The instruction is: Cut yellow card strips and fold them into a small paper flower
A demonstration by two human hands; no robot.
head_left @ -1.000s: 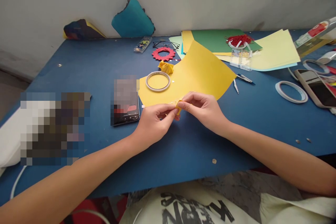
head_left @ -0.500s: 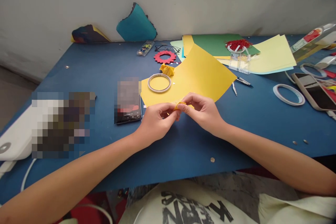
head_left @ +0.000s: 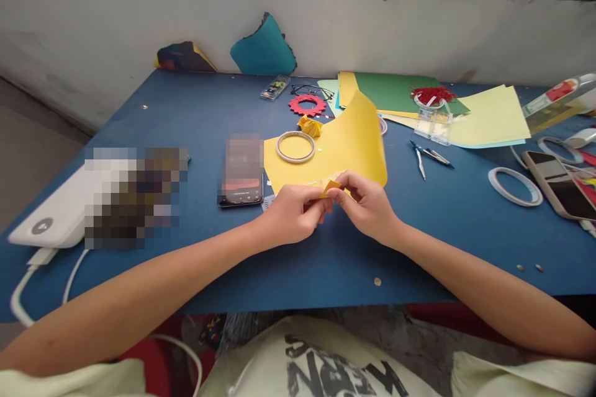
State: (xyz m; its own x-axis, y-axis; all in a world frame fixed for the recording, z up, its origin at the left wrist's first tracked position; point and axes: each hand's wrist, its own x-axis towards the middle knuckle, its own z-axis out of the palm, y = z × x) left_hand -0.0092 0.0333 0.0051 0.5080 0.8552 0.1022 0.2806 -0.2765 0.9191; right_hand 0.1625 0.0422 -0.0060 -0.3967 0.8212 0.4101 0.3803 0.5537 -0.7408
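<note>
Between my two hands is a small folded piece of yellow paper, pinched at the fingertips. My left hand is closed on its left side, and my right hand grips it from the right with thumb and fingers. Just beyond my hands lies a large yellow sheet, its right side curling up. On that sheet rests a narrow roll of tape, with a folded yellow paper piece behind it. A phone lies to the left of the sheet.
A red paper ring and glasses lie farther back. To the right are a compass, a wide tape roll and another phone. Coloured sheets lie at the back. A white power bank with cables sits left.
The small yellow piece has been turned, so a pointed flap now stands up between my fingers. The large sheet's right side has curled upward. The whole view has shifted slightly.
</note>
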